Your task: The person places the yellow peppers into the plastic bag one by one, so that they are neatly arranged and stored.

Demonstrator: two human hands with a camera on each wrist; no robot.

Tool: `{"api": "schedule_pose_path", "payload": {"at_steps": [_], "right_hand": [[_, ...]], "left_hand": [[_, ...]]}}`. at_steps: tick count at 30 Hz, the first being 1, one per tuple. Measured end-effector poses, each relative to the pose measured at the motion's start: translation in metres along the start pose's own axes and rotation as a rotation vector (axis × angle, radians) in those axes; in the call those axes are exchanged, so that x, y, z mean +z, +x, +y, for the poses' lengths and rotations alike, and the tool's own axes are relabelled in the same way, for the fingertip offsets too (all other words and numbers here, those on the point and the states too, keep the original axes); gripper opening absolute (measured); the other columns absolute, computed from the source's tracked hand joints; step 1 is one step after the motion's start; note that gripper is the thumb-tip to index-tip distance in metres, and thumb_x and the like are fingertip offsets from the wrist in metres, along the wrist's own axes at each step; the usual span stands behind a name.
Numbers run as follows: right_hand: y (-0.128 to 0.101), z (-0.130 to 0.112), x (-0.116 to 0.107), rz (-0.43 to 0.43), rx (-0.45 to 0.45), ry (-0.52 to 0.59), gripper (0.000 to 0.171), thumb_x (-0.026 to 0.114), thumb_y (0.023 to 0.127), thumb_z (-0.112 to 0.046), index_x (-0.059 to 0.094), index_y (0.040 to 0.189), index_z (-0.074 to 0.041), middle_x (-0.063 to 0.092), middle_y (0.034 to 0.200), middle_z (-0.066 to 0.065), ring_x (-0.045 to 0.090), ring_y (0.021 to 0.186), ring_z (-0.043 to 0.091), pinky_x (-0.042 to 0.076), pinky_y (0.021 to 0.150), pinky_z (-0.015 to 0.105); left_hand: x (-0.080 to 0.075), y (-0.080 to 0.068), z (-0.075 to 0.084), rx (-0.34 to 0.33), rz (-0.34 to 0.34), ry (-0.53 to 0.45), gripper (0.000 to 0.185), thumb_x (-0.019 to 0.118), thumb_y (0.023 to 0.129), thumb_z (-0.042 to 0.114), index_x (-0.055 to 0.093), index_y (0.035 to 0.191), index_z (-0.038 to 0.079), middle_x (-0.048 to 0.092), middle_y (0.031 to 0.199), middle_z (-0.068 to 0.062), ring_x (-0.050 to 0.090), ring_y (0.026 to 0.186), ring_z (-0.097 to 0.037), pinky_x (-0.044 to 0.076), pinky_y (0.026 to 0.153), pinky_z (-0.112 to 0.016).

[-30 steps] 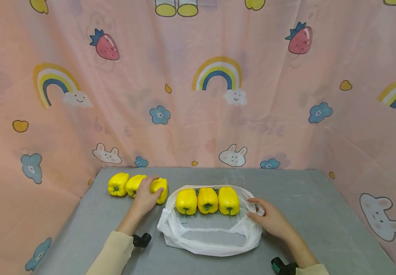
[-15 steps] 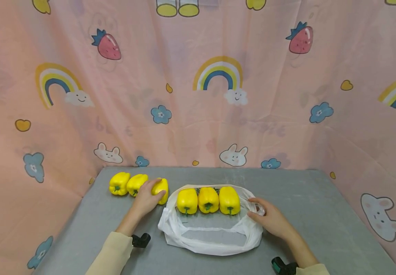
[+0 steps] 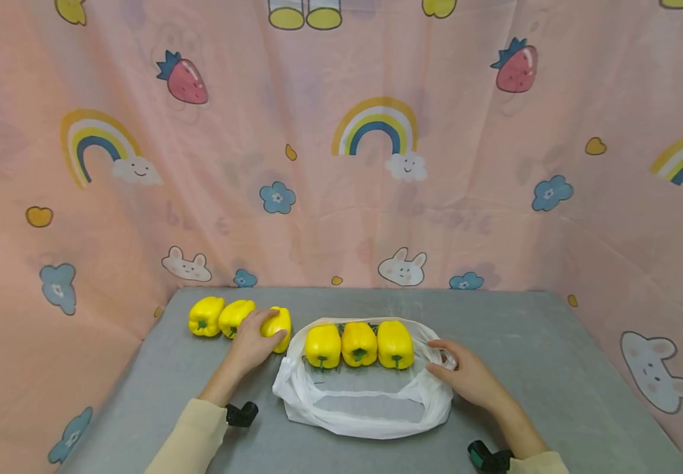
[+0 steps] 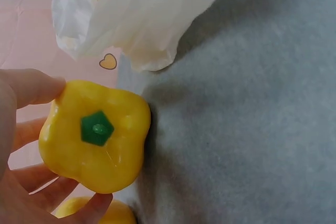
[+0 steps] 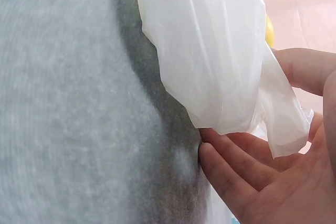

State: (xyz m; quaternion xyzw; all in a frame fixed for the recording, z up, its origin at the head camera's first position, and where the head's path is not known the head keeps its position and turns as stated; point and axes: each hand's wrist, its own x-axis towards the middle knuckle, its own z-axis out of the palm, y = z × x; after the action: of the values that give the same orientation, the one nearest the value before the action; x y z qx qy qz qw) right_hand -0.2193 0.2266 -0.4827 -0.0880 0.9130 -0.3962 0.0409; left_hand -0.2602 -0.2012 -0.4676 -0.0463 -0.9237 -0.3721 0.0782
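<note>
Left wrist: pepper's green stem (image 4: 96, 127).

Left hand (image 3: 252, 343) fingers curled in grip, forearm angled inward; right hand (image 3: 466, 378) fingers pinching, thumb up.

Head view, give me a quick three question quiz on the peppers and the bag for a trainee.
1. How many yellow peppers lie on the white plastic bag?
2. True or false: the left hand grips a pepper that lies outside the bag.
3. What does the right hand hold? A) a pepper B) the bag's edge C) nothing

Key
1. Three, in a row.
2. True; its fingers curl round it, and two more peppers lie to its left on the grey table.
3. B
</note>
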Motion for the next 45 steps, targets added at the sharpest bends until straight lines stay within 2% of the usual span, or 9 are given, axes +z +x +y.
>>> {"api": "schedule_pose_path", "payload": {"at_steps": [10, 17, 24, 31, 45], "right_hand": [[0.003, -0.002, 0.001, 0.001, -0.003, 0.008, 0.056, 0.069, 0.097, -0.035, 0.056, 0.142, -0.005, 0.051, 0.146, 0.024, 0.043, 0.137, 0.047, 0.038, 0.106, 0.067], [0.004, -0.003, 0.002, 0.008, -0.015, -0.005, 0.055, 0.069, 0.097, -0.034, 0.056, 0.142, -0.005, 0.052, 0.146, 0.025, 0.044, 0.137, 0.048, 0.037, 0.107, 0.067], [0.003, -0.001, 0.003, 0.013, -0.010, -0.015, 0.054, 0.069, 0.097, -0.034, 0.057, 0.141, -0.005, 0.055, 0.143, 0.023, 0.045, 0.135, 0.047, 0.037, 0.107, 0.067], [0.002, 0.000, 0.003, 0.014, -0.009, -0.005, 0.054, 0.069, 0.097, -0.033, 0.057, 0.141, -0.004, 0.054, 0.144, 0.023, 0.044, 0.136, 0.048, 0.036, 0.107, 0.068], [0.002, 0.001, 0.001, 0.002, -0.006, 0.006, 0.055, 0.069, 0.098, -0.034, 0.056, 0.142, -0.004, 0.052, 0.146, 0.023, 0.043, 0.137, 0.048, 0.038, 0.106, 0.067]], "left_hand": [[-0.012, 0.002, 0.004, 0.031, 0.001, 0.056, 0.051, 0.074, 0.091, 0.028, 0.062, 0.136, 0.006, 0.058, 0.137, -0.018, 0.046, 0.133, -0.041, 0.036, 0.111, -0.061], [-0.024, -0.002, 0.012, 0.044, -0.001, 0.075, 0.051, 0.074, 0.091, 0.031, 0.063, 0.135, 0.008, 0.060, 0.133, -0.017, 0.049, 0.126, -0.038, 0.041, 0.106, -0.059], [-0.028, -0.004, 0.020, 0.061, 0.010, 0.057, 0.051, 0.075, 0.091, 0.032, 0.063, 0.136, 0.011, 0.057, 0.135, -0.016, 0.049, 0.124, -0.036, 0.045, 0.103, -0.057], [-0.032, -0.006, 0.033, 0.114, 0.041, 0.023, 0.049, 0.076, 0.090, 0.032, 0.065, 0.133, 0.011, 0.058, 0.134, -0.016, 0.052, 0.122, -0.036, 0.048, 0.099, -0.054], [-0.025, -0.018, 0.063, 0.198, 0.040, -0.071, 0.045, 0.080, 0.089, 0.028, 0.068, 0.129, 0.011, 0.058, 0.131, -0.013, 0.056, 0.116, -0.032, 0.054, 0.092, -0.050]]}}
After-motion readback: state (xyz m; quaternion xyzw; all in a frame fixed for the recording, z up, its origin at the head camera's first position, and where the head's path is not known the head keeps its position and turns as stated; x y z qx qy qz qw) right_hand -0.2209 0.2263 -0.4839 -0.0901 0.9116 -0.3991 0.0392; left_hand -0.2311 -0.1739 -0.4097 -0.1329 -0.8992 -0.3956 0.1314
